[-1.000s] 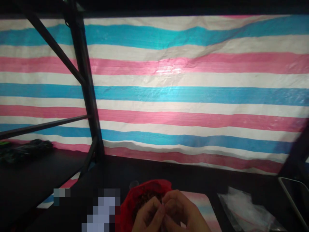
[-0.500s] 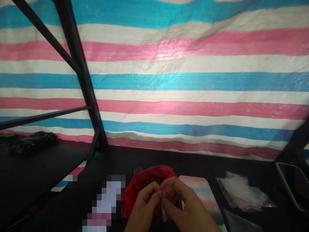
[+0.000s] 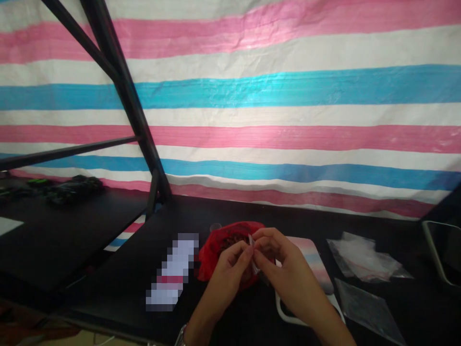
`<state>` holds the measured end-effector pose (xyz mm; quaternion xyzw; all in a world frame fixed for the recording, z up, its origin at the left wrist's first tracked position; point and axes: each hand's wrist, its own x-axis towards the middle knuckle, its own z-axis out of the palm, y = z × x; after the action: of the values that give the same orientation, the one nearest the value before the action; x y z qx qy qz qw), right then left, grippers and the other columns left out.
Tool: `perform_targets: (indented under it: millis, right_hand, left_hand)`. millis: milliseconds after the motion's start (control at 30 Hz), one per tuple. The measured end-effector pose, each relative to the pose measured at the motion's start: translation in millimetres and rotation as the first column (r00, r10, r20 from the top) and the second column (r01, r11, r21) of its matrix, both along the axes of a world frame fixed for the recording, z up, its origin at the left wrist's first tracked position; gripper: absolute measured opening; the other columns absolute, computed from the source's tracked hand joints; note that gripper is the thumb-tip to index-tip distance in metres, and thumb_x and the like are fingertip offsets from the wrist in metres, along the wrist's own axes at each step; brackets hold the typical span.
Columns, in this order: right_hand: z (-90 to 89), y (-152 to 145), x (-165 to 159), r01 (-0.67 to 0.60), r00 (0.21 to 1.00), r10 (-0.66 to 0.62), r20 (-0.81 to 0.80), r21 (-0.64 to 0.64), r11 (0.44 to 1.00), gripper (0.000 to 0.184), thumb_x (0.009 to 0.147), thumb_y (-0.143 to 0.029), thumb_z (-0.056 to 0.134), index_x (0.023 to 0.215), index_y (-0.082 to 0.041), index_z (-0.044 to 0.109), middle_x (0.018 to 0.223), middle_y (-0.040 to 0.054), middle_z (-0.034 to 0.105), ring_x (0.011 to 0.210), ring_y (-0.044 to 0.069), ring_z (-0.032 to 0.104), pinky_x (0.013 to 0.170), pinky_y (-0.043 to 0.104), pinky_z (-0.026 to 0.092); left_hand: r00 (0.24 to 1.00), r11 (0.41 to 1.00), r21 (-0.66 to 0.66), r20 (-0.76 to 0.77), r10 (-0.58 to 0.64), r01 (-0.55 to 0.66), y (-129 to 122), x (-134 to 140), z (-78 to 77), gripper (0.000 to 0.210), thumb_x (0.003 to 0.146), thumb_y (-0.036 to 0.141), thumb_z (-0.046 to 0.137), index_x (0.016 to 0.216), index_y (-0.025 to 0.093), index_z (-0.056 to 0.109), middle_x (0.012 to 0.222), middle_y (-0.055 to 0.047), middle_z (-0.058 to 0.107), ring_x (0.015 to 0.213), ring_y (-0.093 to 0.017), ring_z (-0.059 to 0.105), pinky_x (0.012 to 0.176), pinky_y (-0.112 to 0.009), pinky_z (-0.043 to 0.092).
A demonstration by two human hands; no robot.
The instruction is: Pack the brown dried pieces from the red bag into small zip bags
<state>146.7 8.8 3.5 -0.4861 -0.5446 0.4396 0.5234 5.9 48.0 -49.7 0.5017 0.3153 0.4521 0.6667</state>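
Note:
My left hand (image 3: 228, 271) pinches the edge of a small clear plastic bag (image 3: 254, 265) between thumb and fingers. From the other side my right hand (image 3: 286, 264) grips the same bag, its fingers curled close to the left ones. Both hands are over the near right part of an open red plastic bag (image 3: 208, 259), which holds many small brown pieces (image 3: 236, 237) too small to name. Whether anything is inside the small clear bag, I cannot tell.
Right of my hands lie a pastel striped flat object (image 3: 317, 264), a pile of clear zip bags (image 3: 360, 259), a single clear bag (image 3: 370, 307) and a phone-like device (image 3: 444, 254). A pixelated strip (image 3: 175, 269) lies left. A black metal frame (image 3: 133, 110) rises from the black table (image 3: 122, 288).
The view has tilted down, so the table and my hands sit higher in it. The small clear bag now stands up between my fingertips, and my hands have parted slightly.

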Motion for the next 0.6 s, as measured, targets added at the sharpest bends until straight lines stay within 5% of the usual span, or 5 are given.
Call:
perform_targets:
  millis: [300, 600]
  right_hand:
    - [-1.3, -1.1, -2.2, -0.026, 0.992, 0.015, 0.126, 0.081, 0.996, 0.015, 0.092, -0.026, 0.065, 0.106, -0.023, 0.068, 0.091, 0.0022, 0.074, 0.082, 0.018, 0.07, 0.074, 0.03, 0.055]
    - [4.5, -0.3, -7.9, 0.041, 0.997, -0.053, 0.062, 0.181, 0.983, 0.012, 0.092, -0.028, 0.07, 0.103, -0.024, 0.071, 0.097, 0.0033, 0.077, 0.085, 0.018, 0.071, 0.079, 0.03, 0.057]
  left_hand:
    - [0.999, 0.998, -0.02, 0.0, 0.053, -0.053, -1.5, -0.9, 5.3, 0.059, 0.076, 0.073, 0.08, 0.076, 0.018, 0.059, 0.062, 0.008, 0.043, 0.054, -0.007, 0.035, 0.049, -0.02, 0.028]
    - [0.994, 0.992, 0.067, 0.009, 0.108, -0.108, 0.8, -2.6, 21.2, 0.051, 0.084, 0.065, 0.077, 0.074, 0.019, 0.058, 0.065, 0.006, 0.047, 0.058, -0.008, 0.035, 0.053, -0.02, 0.03]
